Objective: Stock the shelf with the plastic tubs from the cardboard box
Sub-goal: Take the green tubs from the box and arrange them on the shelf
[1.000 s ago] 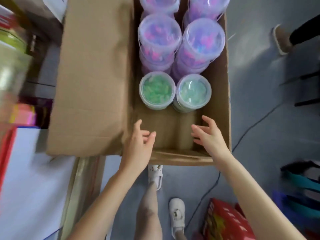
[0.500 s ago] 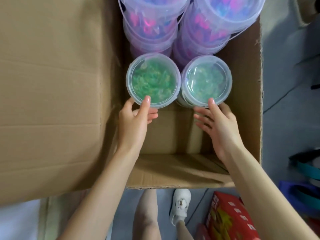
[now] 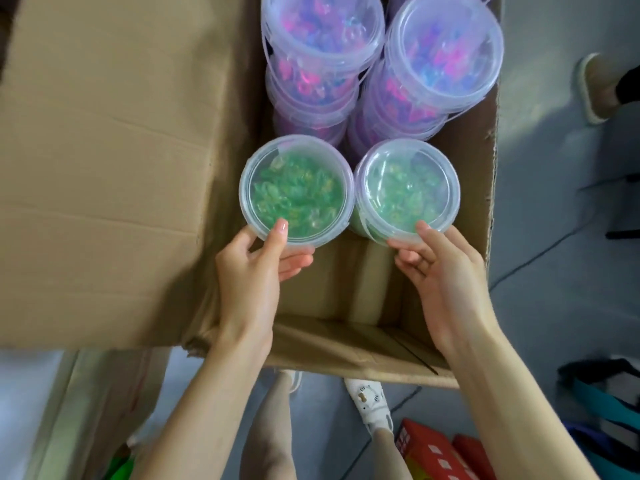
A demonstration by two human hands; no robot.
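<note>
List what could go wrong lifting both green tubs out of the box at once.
1. Each hand pinches only its tub's near rim, left hand on left green tub, right hand on right green tub: one could tilt, slip, or shed its lid.
2. The purple tubs are stacked tall close behind; a bump could topple them.

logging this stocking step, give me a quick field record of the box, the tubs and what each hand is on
container: cardboard box, open, big flap folded out to the left
near row: left green tub and right green tub, side by side, lids on
far rows: purple tubs, stacked, lids on
left hand: grips the left green tub at its near rim, forefinger on the lid
right hand: grips the right green tub at its near rim, fingers curled under it
floor: red boxes by the feet
</note>
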